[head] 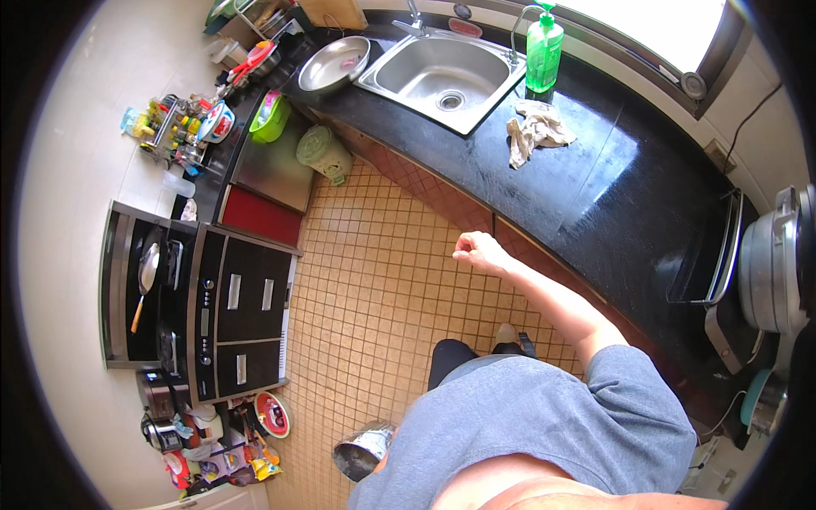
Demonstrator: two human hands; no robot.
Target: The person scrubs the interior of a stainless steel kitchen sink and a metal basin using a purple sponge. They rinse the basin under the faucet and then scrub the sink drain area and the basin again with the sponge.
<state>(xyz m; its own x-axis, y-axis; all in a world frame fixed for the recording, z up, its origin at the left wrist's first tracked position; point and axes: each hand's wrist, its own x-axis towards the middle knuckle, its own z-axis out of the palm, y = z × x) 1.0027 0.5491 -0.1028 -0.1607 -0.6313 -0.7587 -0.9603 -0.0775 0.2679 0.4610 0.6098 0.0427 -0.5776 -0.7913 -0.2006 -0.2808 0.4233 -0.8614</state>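
Note:
My right hand [478, 250] is held over the tiled floor beside the front of the black counter [612, 248]. Its fingers are curled in towards the thumb, and nothing shows in them. Most of my left arm is hidden behind my grey shirt. A strip of skin shows at the right edge of a worn metal pot [356, 458], low on the left of my body; whether my left hand grips it cannot be told. On the counter lie a crumpled cloth [539, 131] and, behind it, a green pump bottle [543, 57]. The steel sink [446, 73] is to their left.
A steel pan [335, 64] rests left of the sink. Below it stand a lidded bin [324, 153] and a green container [271, 118]. A stove cabinet [252, 306] lines the left side, with a red basin [273, 414] near its end. Large metal cookware [768, 274] is at right.

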